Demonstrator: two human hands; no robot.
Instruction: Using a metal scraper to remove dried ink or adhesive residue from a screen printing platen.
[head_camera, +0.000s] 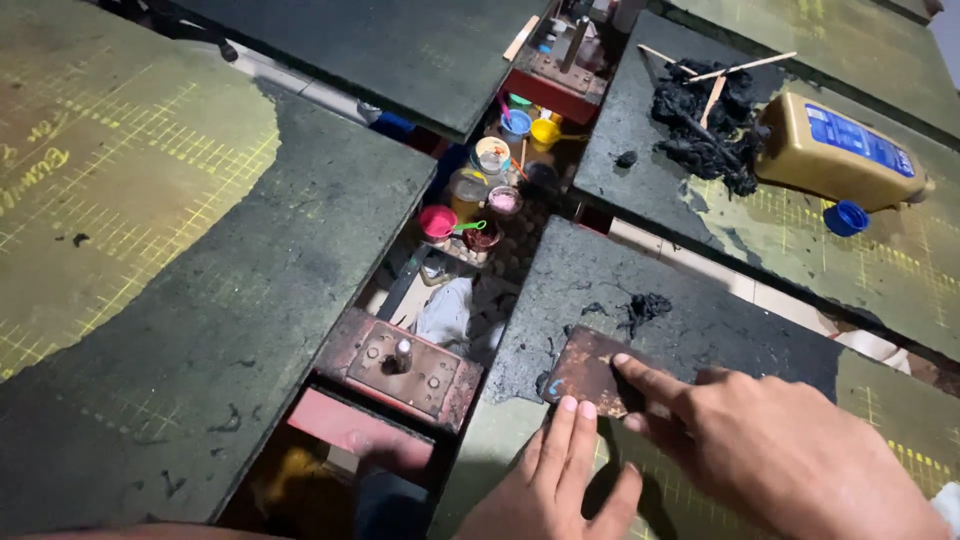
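Pressing scraper (590, 372) near board edge (520, 330), both hands.

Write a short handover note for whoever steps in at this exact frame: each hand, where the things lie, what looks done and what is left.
Left hand: open, fingertips pressing flat on the near board, just below the scraper card.
Right hand: fingers on the scraper card, holding it flat against the board.
Things: pile of scraped black residue with wooden sticks on the far right board; tan bottle lying beside it, its blue cap off. Paint pots sit in the gap between the boards.
Done: the green grid shows near the hands.
Left: black coating beyond the card, with a small residue clump.
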